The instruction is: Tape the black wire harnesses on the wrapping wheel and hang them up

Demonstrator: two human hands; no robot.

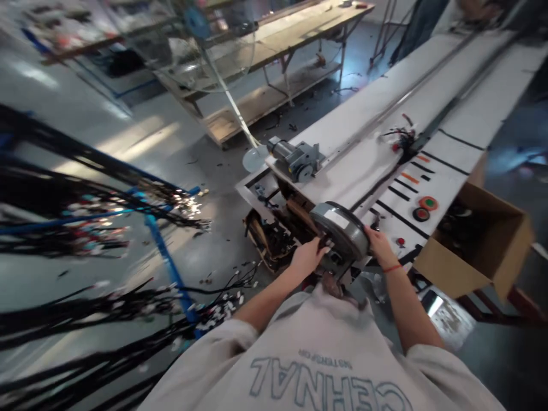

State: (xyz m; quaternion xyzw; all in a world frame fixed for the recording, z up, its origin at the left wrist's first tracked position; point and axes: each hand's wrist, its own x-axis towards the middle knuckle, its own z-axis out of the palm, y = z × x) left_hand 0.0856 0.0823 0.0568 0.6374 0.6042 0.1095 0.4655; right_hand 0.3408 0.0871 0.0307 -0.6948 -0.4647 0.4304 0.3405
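Observation:
A round, dark grey drum-shaped device (342, 225) with a white label on its top stands at the near end of the white bench, just ahead of my body. At its left front, my left hand (309, 258) has its fingers bent together beside small metal parts; whatever they pinch is too small to make out. My right hand (381, 249), with a red band round the wrist, is at the drum's right rim, fingers curled against it. Whether a thin piece lies between those fingers is hidden. Below the drum, dark brackets show between my forearms.
A grey motor (297, 158) sits on the bench (355, 114) beyond the drum. Red and green buttons (428, 203) are at right, beside an open cardboard box (475, 245). Bundles of black cables (85, 308) hang on a blue rack (165, 257) at left. Another person works at the far end.

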